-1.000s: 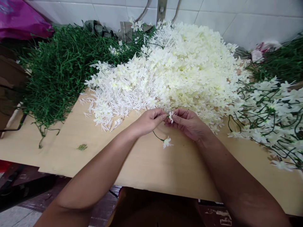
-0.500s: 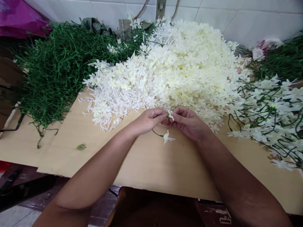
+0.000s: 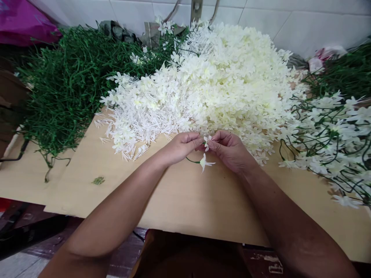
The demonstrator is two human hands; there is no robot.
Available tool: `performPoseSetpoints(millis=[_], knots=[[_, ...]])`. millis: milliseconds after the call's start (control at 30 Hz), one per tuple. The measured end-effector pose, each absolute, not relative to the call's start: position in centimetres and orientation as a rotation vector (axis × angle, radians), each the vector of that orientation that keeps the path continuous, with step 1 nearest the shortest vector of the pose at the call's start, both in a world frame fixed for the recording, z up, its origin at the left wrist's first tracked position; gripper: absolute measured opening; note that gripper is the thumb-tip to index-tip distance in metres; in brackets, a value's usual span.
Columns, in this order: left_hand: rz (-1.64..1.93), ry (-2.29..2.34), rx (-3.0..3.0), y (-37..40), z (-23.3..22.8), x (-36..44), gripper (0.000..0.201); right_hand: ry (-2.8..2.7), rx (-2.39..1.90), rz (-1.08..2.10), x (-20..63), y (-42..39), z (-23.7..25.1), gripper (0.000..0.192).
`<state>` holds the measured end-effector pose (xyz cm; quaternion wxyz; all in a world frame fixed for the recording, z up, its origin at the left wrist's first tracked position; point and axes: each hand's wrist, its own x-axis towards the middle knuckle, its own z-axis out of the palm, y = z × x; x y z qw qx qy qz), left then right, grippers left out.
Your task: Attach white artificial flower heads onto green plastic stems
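Over the middle of the table my left hand (image 3: 185,146) is closed in a pinch on a green plastic stem (image 3: 191,160). One branch of the stem curves out below the fingers and carries a white artificial flower (image 3: 203,163). Facing it, my right hand (image 3: 227,148) pinches a second white flower (image 3: 207,143) at the stem's other tip, between the two hands. The fingers hide how that flower meets the stem. Just beyond both hands lies a large heap of loose white flowers (image 3: 232,85).
Green stems (image 3: 66,85) are piled at the left. Flowers on stems (image 3: 333,131) lie at the right, with more green stems (image 3: 344,71) behind. A small green scrap (image 3: 98,180) rests on the wooden tabletop (image 3: 185,208). A purple bag (image 3: 26,25) stands at the back left against the tiled wall.
The flower at my right fingertips has turned so its petals show more openly. The hanging flower has shifted slightly up. Both hands stay almost in place.
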<state>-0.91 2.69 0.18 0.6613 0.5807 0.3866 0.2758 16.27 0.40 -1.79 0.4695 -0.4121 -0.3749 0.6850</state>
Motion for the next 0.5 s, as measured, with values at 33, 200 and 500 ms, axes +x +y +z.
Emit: performPoseSetpoints(millis=[33,200,500], knots=[[0.627,0.883,1.304,2.66,0.18,-0.87,0.034,-0.933,-1.015,1.670,16.24,0.38,-1.83,0.035],[0.661,0.896,1.323,2.50,-0.01,-0.82,0.038,-1.003,-1.073,1.560,15.77,0.23,-2.02,0.041],[0.656,0.921,1.305,2.18,-0.61,-0.70,0.043,-1.039,-1.056,1.458,15.26,0.10,-2.37,0.042]])
